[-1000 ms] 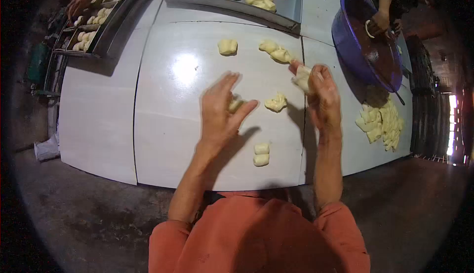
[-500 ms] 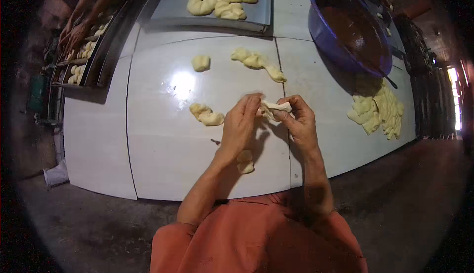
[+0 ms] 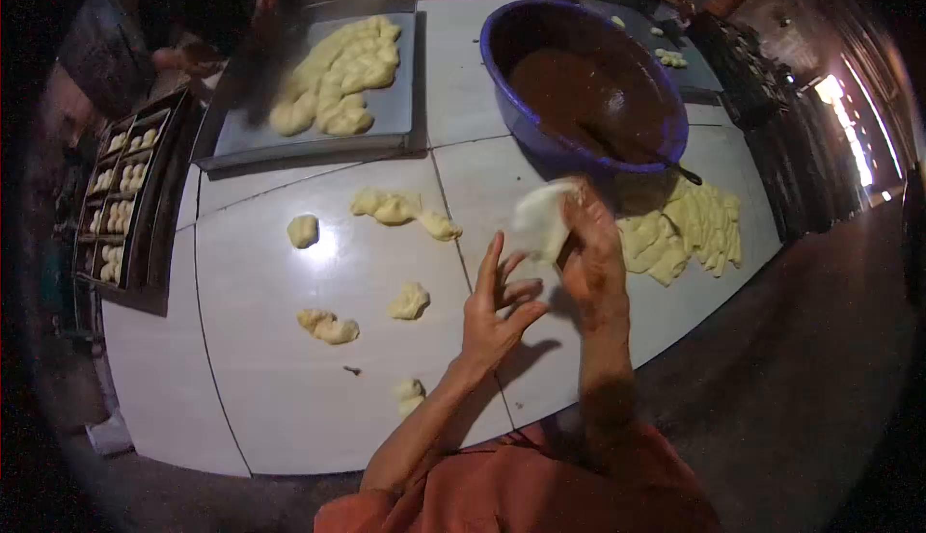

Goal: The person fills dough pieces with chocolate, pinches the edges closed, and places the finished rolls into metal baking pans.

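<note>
- White tiles cover the table (image 3: pixel 260 427) before me in a dim room, with light entering at the far right.
- My right hand (image 3: pixel 593 258) grips a flat, pale dough piece (image 3: pixel 540 219), raised above the table on the near side of the purple basin (image 3: pixel 526 133), which holds brown mixture (image 3: pixel 550 80).
- My left hand (image 3: pixel 497 316) is unclenched, fingers spread just beside that piece; I cannot tell whether a fingertip touches it, but it grasps nothing.
- 5 loose bits lie to my left: a round lump (image 3: pixel 303 231), a twisted strip (image 3: pixel 391 210), a ragged lump (image 3: pixel 409 300), a curved roll (image 3: pixel 333 328) with a brownish end, and a small chunk (image 3: pixel 410 396) by my left forearm.
- What I hold looks thin, so I judge it could stretch or tear if its weight hangs from 1 edge.
- It might also slip or fold onto itself, since only my right hand clearly supports it.
- Beside the curved roll sits a small dark scrap (image 3: pixel 352 370); soft dough dragged over it could pick it up.
- Sheets in the dough pile (image 3: pixel 690 229) overlap, so they may cling and rip when parted.
</note>
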`<state>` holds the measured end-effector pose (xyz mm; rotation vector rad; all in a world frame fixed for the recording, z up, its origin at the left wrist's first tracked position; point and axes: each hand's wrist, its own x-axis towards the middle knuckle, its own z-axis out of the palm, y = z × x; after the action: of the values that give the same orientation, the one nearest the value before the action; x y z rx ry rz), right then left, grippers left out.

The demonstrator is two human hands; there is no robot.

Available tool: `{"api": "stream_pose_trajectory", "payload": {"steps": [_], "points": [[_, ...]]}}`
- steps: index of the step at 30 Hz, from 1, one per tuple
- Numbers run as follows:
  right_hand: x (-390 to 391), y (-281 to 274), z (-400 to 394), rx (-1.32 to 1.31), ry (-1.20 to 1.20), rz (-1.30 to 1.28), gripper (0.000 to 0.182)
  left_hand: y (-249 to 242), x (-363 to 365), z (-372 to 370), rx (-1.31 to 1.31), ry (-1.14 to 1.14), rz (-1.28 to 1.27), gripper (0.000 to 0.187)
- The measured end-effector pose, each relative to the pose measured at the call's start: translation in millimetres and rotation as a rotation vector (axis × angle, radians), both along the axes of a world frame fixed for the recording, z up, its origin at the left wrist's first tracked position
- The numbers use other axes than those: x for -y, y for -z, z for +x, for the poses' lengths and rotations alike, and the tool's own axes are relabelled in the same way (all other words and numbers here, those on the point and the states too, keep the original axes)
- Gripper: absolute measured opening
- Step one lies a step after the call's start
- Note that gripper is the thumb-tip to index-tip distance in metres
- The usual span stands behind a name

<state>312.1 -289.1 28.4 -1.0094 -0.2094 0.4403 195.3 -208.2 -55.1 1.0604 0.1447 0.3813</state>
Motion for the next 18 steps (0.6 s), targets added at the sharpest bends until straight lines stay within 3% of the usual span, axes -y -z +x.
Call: {"api": "stream_pose_trajectory", "payload": {"steps": [1,3,4,5,6,10,11,13,14,18], "points": [[4.1,-11.2,28.0,0.128,0.156,-0.069,0.021,-5.4,-3.8,-4.0,0.014,0.012,0.003,0.083],[28.4,-25.6,93.3,0.264,0.146,-0.278,0.026,-9.6,-20.1,-8.9,-0.216,0.185,0.023,0.069],[35.9,-22.1,130.0,0.346,0.129,-0.363,0.027,-7.6,-29.1,-9.5,-0.208,0.182,0.029,0.069],[42.8,-26.8,158.1,0.425,0.104,-0.657,0.028,-5.6,-38.0,-10.5,-0.261,0.160,0.150,0.060],[43.6,-22.4,181.7,0.472,0.010,-0.787,0.028,-4.5,-44.3,-11.3,-0.314,0.137,0.272,0.051],[35.4,31.0,238.8,0.862,-0.311,-1.463,0.032,-13.7,-53.7,-19.2,-0.422,0.082,0.320,0.040],[34.0,44.9,248.7,0.864,-0.310,-1.458,0.032,-19.5,-54.1,-21.9,-0.423,0.078,0.323,0.040],[19.4,44.0,248.0,0.823,-0.776,-1.595,0.034,-27.4,-55.4,-27.3,-0.520,0.156,0.326,0.038],[20.9,39.7,246.8,0.732,-0.746,-1.620,0.036,-23.6,-56.6,-31.5,-0.510,0.170,0.344,0.037],[37.5,79.8,275.9,0.792,-0.558,-1.543,0.038,-26.9,-60.2,-38.4,-0.555,0.162,0.236,0.042]]}}
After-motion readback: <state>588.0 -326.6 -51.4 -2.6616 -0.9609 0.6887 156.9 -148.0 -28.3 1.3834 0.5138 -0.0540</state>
